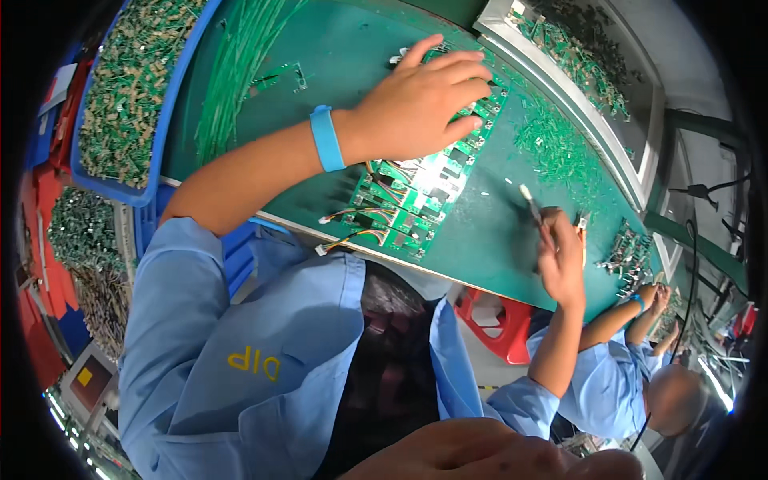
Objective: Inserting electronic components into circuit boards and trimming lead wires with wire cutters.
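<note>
The green circuit-board panel with dark chips and white connectors (392, 228) lies in front of me on the green desk (488, 248), its lower end near the desk's front edge. My left hand (416, 108) is palm-down over the panel's upper part, fingers spread; it hides much of that end, and I can't tell whether the fingertips press on it. A bright glare blots out some detail at the middle. Thin multicoloured wire leads (372, 212) run off the panel's left side to small white plugs (322, 250). To the right, clear of the panel, my right hand (562, 256) is closed around a slim, pale-tipped tool (531, 202), tip pointing away from me. Beyond it, a loose scatter of green slivers (556, 144) fills the space between the panel and a pale-framed tray (564, 92) containing small green pieces. Farther right sits a cluster of small metallic parts (626, 252), close to a co-worker in light blue (600, 380). On my left, past my forearm with its blue wristband (326, 138), lie long thin green strips (240, 72), then a blue plastic bin (120, 191) heaped with small green-and-tan pieces. A red plastic stool (512, 328) stands below the desk's front edge.
</note>
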